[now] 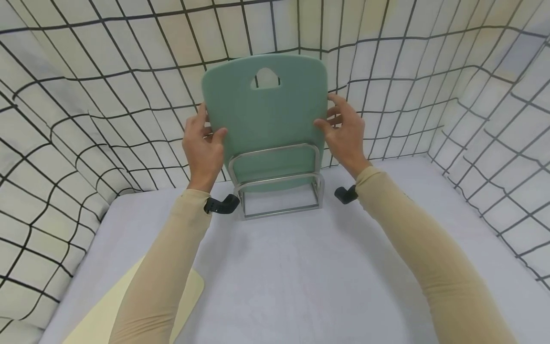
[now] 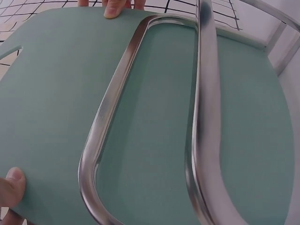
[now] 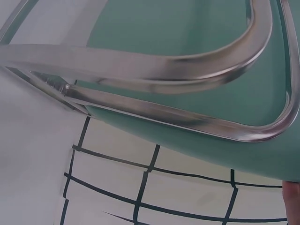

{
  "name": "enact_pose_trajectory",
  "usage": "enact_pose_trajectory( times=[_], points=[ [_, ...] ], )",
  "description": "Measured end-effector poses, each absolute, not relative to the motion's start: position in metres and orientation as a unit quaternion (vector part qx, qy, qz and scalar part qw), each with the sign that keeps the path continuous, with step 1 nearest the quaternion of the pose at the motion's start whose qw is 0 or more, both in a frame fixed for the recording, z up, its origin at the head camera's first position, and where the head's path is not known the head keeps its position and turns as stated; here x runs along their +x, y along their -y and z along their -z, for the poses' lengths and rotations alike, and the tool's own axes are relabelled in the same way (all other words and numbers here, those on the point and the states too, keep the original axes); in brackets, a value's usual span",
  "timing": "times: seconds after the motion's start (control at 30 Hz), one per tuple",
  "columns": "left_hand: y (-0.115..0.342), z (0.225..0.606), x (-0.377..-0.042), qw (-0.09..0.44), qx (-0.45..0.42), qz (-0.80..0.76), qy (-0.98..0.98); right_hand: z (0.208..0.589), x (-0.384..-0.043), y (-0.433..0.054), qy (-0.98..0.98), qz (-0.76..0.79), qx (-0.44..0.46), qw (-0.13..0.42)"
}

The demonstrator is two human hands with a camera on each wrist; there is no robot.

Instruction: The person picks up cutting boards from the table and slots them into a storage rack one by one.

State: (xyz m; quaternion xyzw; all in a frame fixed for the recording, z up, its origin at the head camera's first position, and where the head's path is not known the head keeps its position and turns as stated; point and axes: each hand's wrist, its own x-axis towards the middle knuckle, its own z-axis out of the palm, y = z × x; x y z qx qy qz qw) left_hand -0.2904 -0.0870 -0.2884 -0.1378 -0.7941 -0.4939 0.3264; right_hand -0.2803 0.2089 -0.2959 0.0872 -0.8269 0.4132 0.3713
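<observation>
A green cutting board (image 1: 275,114) with a handle hole stands upright, leaning slightly, at a metal rack (image 1: 279,179). Both visible hoops of the rack pass in front of the board's lower part; whether another hoop stands behind it is hidden. My left hand (image 1: 204,150) grips the board's left edge, thumb on the near face and fingers round the back. On the opposite edge my right hand (image 1: 345,131) pinches it the same way. In the left wrist view, the board's face (image 2: 51,103) lies behind the two bent metal bars (image 2: 206,103).
A pale yellow board (image 1: 191,291) lies flat on the white table (image 1: 301,272) beneath my left forearm. Cloth with a black grid pattern (image 1: 142,95) rises behind the rack and along both sides. Each wrist carries a black strap mount (image 1: 222,204).
</observation>
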Motion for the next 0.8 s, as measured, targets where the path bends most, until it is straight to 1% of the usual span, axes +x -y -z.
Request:
enact_pose_trajectory(
  times=[0.33,0.8],
  points=[
    [0.092,0.291,-0.297,0.33,-0.165,0.479,0.797,0.295,-0.282,-0.208,0.834,-0.412,0.076,0.358],
    [0.094,0.291,-0.305,0.307,-0.162,0.489,0.8,0.294,-0.288,-0.211,0.845,-0.403,0.078,0.344]
  ],
)
